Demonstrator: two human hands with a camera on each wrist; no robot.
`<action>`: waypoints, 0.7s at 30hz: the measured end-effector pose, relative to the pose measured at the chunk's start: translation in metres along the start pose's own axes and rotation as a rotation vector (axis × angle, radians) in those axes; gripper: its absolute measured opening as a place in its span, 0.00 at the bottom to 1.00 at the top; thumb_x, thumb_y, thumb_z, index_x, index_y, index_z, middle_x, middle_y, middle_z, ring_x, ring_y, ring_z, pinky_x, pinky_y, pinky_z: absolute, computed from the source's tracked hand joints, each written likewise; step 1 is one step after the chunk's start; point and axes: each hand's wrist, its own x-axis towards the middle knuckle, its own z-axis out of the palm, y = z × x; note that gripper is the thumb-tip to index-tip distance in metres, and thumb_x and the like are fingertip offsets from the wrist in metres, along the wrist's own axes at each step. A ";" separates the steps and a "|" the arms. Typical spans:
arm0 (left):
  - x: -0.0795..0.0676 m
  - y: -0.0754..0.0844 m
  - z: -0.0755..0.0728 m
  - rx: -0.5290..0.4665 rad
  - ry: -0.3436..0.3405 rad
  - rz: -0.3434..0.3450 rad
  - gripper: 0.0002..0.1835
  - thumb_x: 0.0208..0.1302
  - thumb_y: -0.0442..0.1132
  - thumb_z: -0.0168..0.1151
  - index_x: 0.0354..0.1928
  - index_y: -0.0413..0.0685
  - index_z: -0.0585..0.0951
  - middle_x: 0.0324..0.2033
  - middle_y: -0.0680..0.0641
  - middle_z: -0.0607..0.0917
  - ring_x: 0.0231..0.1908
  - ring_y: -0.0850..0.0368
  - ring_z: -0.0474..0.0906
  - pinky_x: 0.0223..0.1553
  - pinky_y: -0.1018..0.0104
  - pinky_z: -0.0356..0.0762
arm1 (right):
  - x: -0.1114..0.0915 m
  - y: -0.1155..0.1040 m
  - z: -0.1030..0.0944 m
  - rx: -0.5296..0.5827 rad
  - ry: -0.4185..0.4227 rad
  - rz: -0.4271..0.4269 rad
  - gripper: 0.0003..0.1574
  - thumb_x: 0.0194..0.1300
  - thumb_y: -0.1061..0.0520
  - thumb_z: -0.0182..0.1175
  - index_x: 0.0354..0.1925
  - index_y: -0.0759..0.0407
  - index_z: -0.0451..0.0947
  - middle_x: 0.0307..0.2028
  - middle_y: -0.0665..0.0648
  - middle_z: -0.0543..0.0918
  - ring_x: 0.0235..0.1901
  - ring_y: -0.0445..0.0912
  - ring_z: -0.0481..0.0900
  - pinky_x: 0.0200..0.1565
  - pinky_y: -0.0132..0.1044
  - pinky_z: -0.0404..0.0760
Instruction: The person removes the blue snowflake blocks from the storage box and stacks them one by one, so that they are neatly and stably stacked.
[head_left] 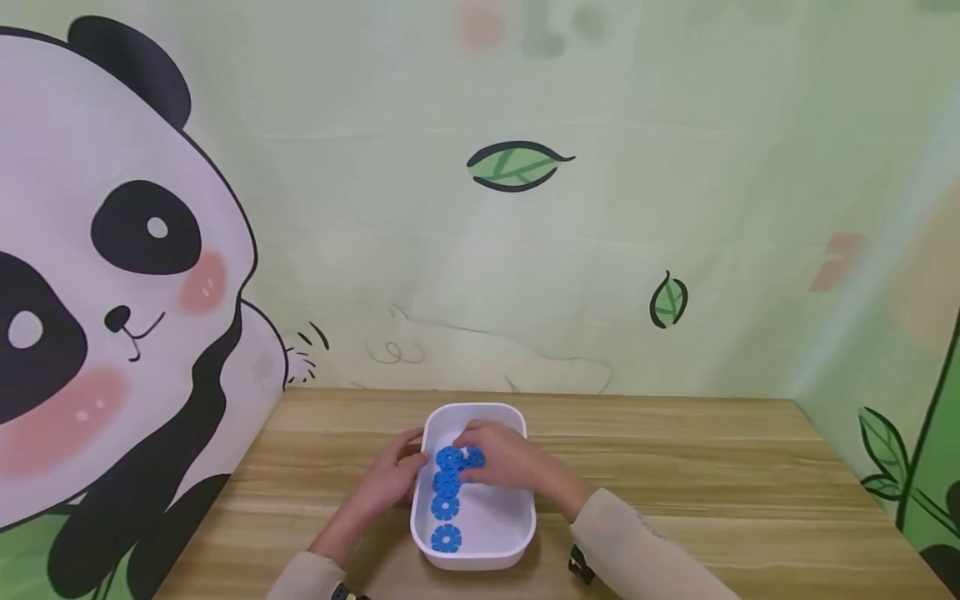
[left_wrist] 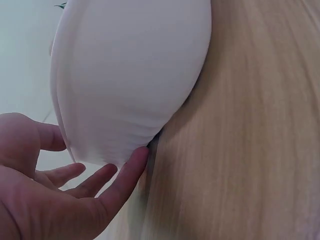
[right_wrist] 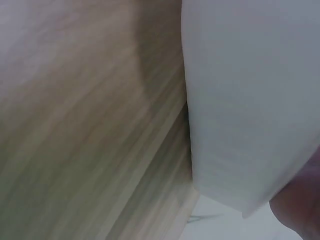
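Observation:
A white plastic tub (head_left: pixel 495 533) stands on the table. Blue notched snowflake discs (head_left: pixel 446 538) lie along its left side, some overlapping near the middle. My left hand (head_left: pixel 390 475) is at the tub's left side. In the left wrist view, its loosely bent fingers (left_wrist: pixel 127 175) touch the outer wall, and the thumb is at the rim. My right hand (head_left: pixel 498 454) reaches in over the right rim. Its thumb and fingers are curled around a blue snowflake disc (head_left: pixel 475 457), partly hidden by the hand. The right wrist view shows mainly the tub's outer wall (right_wrist: pixel 245 100).
The wood-grain table (head_left: pixel 675 467) extends on both sides of the tub. Behind it hangs a pale green backdrop (head_left: pixel 360 208) printed with a panda (head_left: pixel 150 333) and leaves. A small black object (head_left: pixel 580 565) shows below the right sleeve.

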 end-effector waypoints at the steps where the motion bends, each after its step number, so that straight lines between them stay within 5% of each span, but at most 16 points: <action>1: 0.002 -0.001 -0.001 -0.012 -0.002 -0.004 0.29 0.82 0.44 0.55 0.80 0.50 0.66 0.72 0.30 0.70 0.56 0.38 0.83 0.43 0.49 0.91 | 0.002 -0.001 0.001 -0.007 -0.007 0.002 0.29 0.67 0.46 0.75 0.62 0.56 0.85 0.60 0.54 0.84 0.59 0.48 0.81 0.66 0.46 0.80; 10: 0.002 -0.008 -0.015 -0.211 -0.101 -0.062 0.30 0.82 0.44 0.56 0.81 0.50 0.64 0.74 0.29 0.67 0.59 0.36 0.81 0.49 0.43 0.88 | 0.007 -0.003 0.014 -0.203 -0.049 -0.011 0.27 0.67 0.42 0.75 0.61 0.49 0.87 0.58 0.50 0.85 0.58 0.45 0.81 0.64 0.45 0.80; 21: 0.004 -0.005 -0.011 -0.268 -0.130 -0.071 0.31 0.83 0.43 0.55 0.82 0.50 0.62 0.76 0.29 0.65 0.65 0.31 0.76 0.55 0.37 0.84 | 0.003 0.002 0.015 -0.358 -0.035 -0.064 0.21 0.70 0.44 0.72 0.59 0.42 0.89 0.53 0.47 0.84 0.52 0.43 0.77 0.53 0.40 0.81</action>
